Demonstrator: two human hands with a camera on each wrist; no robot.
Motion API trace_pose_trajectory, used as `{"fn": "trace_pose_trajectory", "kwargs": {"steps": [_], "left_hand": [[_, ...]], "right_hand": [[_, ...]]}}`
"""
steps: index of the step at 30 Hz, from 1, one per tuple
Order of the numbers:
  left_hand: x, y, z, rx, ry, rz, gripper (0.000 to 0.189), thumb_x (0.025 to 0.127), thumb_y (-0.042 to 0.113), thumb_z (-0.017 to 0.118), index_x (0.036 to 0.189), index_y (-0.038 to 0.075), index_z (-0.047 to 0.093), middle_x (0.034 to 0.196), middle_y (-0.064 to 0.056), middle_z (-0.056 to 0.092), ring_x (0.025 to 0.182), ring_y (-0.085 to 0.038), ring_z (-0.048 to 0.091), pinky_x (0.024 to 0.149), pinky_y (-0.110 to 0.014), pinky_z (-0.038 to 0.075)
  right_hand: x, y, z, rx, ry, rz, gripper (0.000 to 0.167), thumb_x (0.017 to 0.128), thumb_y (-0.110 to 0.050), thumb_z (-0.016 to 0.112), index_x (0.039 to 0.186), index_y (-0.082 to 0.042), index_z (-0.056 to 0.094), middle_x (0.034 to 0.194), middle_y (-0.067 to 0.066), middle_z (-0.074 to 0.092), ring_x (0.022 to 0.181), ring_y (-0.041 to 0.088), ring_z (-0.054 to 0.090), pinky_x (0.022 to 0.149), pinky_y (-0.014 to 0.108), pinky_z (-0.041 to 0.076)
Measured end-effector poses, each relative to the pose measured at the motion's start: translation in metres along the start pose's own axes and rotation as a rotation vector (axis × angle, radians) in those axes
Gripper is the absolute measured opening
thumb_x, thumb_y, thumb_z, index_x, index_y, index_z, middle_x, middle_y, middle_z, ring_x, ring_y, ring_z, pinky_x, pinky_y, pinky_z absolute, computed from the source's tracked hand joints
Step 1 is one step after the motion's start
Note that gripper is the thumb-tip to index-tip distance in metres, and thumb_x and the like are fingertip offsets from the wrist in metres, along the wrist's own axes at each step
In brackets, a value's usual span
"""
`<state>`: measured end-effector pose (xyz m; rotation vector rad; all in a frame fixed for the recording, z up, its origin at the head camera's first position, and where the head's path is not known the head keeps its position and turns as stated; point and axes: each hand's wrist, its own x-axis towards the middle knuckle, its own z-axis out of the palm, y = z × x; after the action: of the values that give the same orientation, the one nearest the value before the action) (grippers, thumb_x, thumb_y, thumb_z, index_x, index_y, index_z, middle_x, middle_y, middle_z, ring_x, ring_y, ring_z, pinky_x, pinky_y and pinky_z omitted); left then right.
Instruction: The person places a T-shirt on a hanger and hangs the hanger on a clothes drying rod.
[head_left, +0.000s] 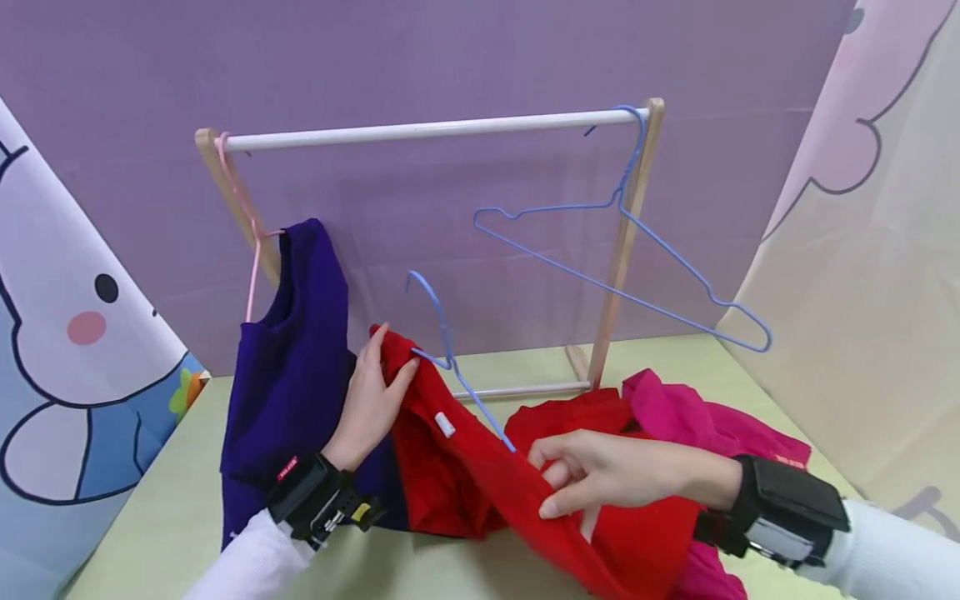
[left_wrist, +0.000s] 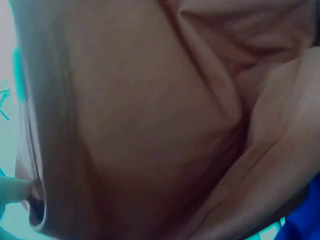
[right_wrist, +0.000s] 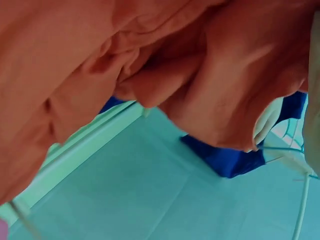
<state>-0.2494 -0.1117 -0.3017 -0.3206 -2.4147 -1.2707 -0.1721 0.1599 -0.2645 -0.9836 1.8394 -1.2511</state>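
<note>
A red garment (head_left: pixel 487 467) with a small white label (head_left: pixel 445 425) is stretched between both hands in the head view. My left hand (head_left: pixel 371 404) pinches its upper left edge, thumb in front and fingers behind. Farther down the same edge, my right hand (head_left: pixel 622 471) grips the fabric with curled fingers. A light blue hanger (head_left: pixel 444 333) stands in the garment's opening, hook upward, the ends of its arms hidden at the cloth. Red fabric (left_wrist: pixel 130 100) fills most of the left wrist view. In the right wrist view, draped cloth (right_wrist: pixel 225 75) covers the upper part.
A wooden rack with a white rail (head_left: pixel 435 130) stands behind. A navy garment (head_left: pixel 288 375) hangs at its left on a pink hanger (head_left: pixel 257 229). Another blue hanger (head_left: pixel 622 196) hangs at the right end. A magenta garment (head_left: pixel 697 417) lies on the pale table (head_left: pixel 161 475).
</note>
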Motion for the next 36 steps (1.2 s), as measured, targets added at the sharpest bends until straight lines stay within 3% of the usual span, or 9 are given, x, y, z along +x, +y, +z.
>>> {"fn": "trace_pose_trajectory", "kwargs": {"steps": [4,8,12,18,26,32,36], "left_hand": [[-0.004,-0.003,-0.01,0.002,-0.003,-0.029,0.057,0.09,0.017,0.051,0.137,-0.001,0.023,0.135,-0.022,0.033,0.119,-0.032,0.039,0.096,-0.044,0.033],[-0.005,-0.007,-0.016,0.019,-0.017,-0.032,0.052,0.091,0.018,0.049,0.135,0.0,0.028,0.127,-0.022,0.045,0.103,-0.033,0.053,0.085,-0.043,0.043],[-0.007,-0.011,-0.022,0.05,0.001,-0.002,0.043,0.091,0.016,0.048,0.129,-0.002,0.038,0.115,-0.021,0.055,0.094,-0.031,0.059,0.08,-0.041,0.045],[-0.009,-0.017,-0.029,0.096,0.013,0.03,0.032,0.09,0.013,0.049,0.119,-0.002,0.049,0.104,-0.018,0.062,0.088,-0.026,0.061,0.077,-0.037,0.045],[-0.016,-0.021,-0.037,0.152,0.012,0.04,0.028,0.089,0.012,0.05,0.112,-0.002,0.055,0.096,-0.016,0.064,0.083,-0.025,0.061,0.074,-0.036,0.044],[-0.022,-0.018,-0.043,0.173,-0.013,0.035,0.027,0.09,0.013,0.049,0.111,-0.002,0.056,0.094,-0.015,0.063,0.081,-0.024,0.059,0.074,-0.035,0.044],[-0.025,-0.014,-0.046,0.16,-0.006,0.035,0.024,0.09,0.012,0.048,0.109,-0.001,0.057,0.091,-0.014,0.063,0.078,-0.022,0.06,0.07,-0.03,0.044]], "right_hand": [[0.015,-0.01,0.003,0.016,0.023,-0.05,0.021,0.086,-0.008,0.056,0.098,0.003,0.043,0.061,0.005,0.04,0.062,0.009,0.054,0.062,0.037,0.052],[0.029,-0.024,-0.002,0.023,0.059,-0.081,0.024,0.087,-0.008,0.056,0.103,0.003,0.043,0.068,0.004,0.051,0.06,0.012,0.055,0.063,0.037,0.052],[0.046,-0.042,-0.01,-0.007,0.1,-0.118,0.027,0.087,-0.005,0.054,0.109,0.003,0.041,0.08,0.004,0.06,0.062,0.014,0.057,0.063,0.037,0.052],[0.074,-0.073,-0.022,0.04,0.173,-0.165,0.024,0.086,0.003,0.051,0.108,0.006,0.041,0.089,0.011,0.064,0.068,0.018,0.061,0.065,0.041,0.051],[0.112,-0.1,-0.042,0.116,0.316,-0.171,0.021,0.088,0.001,0.05,0.105,0.003,0.039,0.08,0.007,0.058,0.071,0.017,0.059,0.069,0.038,0.051],[0.133,-0.102,-0.046,0.124,0.311,-0.167,0.019,0.087,-0.005,0.053,0.096,-0.001,0.036,0.073,0.008,0.051,0.07,0.018,0.055,0.073,0.036,0.05],[0.144,-0.099,-0.044,0.136,0.326,-0.14,0.021,0.087,-0.005,0.053,0.099,-0.001,0.036,0.074,0.007,0.051,0.069,0.016,0.056,0.073,0.035,0.05]]}}
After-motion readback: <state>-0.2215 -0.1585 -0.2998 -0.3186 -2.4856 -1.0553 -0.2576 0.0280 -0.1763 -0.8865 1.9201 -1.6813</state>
